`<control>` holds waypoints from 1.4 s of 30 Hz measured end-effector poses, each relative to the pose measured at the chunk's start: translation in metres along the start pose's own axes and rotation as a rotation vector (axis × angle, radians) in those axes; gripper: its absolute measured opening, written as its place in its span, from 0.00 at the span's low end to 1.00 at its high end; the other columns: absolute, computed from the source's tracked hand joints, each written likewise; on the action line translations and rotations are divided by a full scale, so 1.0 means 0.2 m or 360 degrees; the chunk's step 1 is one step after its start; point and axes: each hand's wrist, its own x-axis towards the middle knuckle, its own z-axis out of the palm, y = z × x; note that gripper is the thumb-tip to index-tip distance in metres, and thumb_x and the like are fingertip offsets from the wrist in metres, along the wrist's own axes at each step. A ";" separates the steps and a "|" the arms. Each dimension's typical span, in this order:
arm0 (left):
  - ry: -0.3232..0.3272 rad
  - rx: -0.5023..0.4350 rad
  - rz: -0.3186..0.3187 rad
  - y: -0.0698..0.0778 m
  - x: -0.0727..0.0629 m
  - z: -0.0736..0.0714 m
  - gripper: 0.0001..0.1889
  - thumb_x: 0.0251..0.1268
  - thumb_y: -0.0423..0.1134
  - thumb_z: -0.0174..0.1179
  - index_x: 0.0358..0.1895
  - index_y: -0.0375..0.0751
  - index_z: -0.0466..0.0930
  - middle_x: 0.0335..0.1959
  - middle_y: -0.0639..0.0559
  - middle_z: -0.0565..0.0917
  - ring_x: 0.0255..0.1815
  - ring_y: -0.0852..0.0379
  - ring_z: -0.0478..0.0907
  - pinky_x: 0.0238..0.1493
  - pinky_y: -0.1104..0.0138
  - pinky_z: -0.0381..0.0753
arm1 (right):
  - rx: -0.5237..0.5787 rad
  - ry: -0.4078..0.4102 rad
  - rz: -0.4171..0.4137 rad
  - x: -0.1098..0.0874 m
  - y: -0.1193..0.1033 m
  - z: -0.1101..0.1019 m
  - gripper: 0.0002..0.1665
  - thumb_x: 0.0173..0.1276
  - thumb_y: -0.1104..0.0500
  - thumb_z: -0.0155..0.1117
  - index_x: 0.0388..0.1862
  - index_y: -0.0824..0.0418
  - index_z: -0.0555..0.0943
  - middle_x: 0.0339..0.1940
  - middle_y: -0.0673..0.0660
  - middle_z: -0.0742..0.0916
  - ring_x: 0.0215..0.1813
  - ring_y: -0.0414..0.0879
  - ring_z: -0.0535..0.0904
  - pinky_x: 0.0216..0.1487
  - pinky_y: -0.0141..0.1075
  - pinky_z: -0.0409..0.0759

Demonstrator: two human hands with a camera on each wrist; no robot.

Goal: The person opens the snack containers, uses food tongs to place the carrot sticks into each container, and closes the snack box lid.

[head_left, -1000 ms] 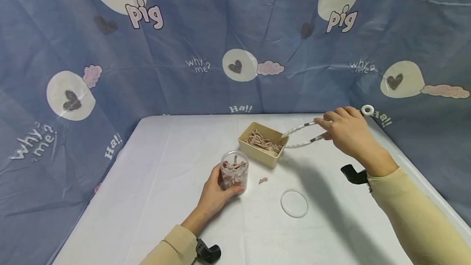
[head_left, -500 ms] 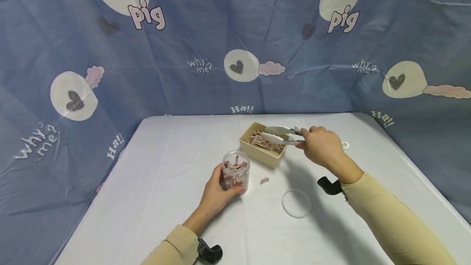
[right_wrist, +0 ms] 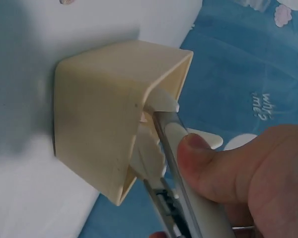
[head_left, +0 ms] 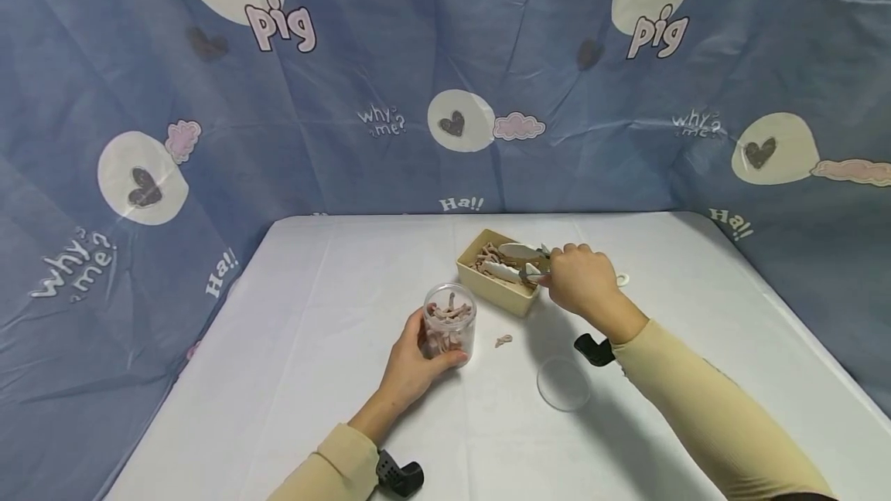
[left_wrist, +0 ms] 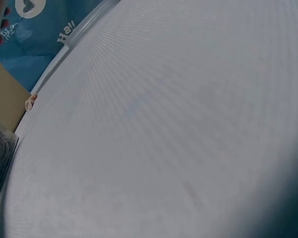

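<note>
In the head view my left hand (head_left: pixel 411 366) grips a clear plastic jar (head_left: pixel 449 327) from its left side. The jar stands lidless, with brownish-pink, twig-like pieces inside. My right hand (head_left: pixel 583 282) holds a pair of tongs (head_left: pixel 532 273) with white scalloped tips. Those tips reach down into a beige rectangular box (head_left: pixel 496 291) holding more of the same pieces. In the right wrist view the thumb (right_wrist: pixel 196 153) presses on one arm of the tongs, and the tips sit inside the box's rim. Whether a piece lies between the tips is hidden.
One loose piece (head_left: pixel 504 340) lies on the white tabletop (head_left: pixel 334 377) between jar and box. A clear round lid (head_left: pixel 563 383) rests nearer the front, to the right. Behind the table hangs a blue printed cloth (head_left: pixel 390 29).
My right hand has moved left, bringing the tongs from the box's right edge down into it. The tong arms have come closer together. My left hand keeps holding the jar in place.
</note>
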 end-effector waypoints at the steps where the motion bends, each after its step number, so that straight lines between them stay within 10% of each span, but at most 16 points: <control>1: 0.0003 0.0002 -0.0003 0.00 0.00 0.00 0.48 0.50 0.48 0.76 0.74 0.46 0.58 0.67 0.45 0.73 0.74 0.42 0.67 0.76 0.50 0.67 | 0.0006 -0.0021 0.0008 0.01 -0.01 0.01 0.22 0.63 0.47 0.68 0.35 0.68 0.82 0.28 0.63 0.83 0.34 0.59 0.81 0.31 0.54 0.84; 11: 0.0010 0.0003 -0.0009 0.00 0.00 0.00 0.49 0.50 0.48 0.76 0.74 0.47 0.58 0.68 0.45 0.73 0.74 0.42 0.67 0.76 0.50 0.66 | 0.0060 -0.0238 0.0060 0.06 -0.01 0.04 0.21 0.66 0.46 0.66 0.40 0.64 0.85 0.33 0.64 0.85 0.38 0.61 0.83 0.33 0.55 0.85; 42: 0.0008 0.0007 -0.0004 0.01 0.00 0.00 0.49 0.50 0.47 0.76 0.74 0.47 0.57 0.69 0.45 0.72 0.75 0.42 0.65 0.76 0.51 0.65 | 0.0214 -0.0182 0.0112 0.03 0.04 0.03 0.15 0.67 0.48 0.65 0.32 0.60 0.84 0.31 0.62 0.86 0.37 0.62 0.85 0.26 0.54 0.81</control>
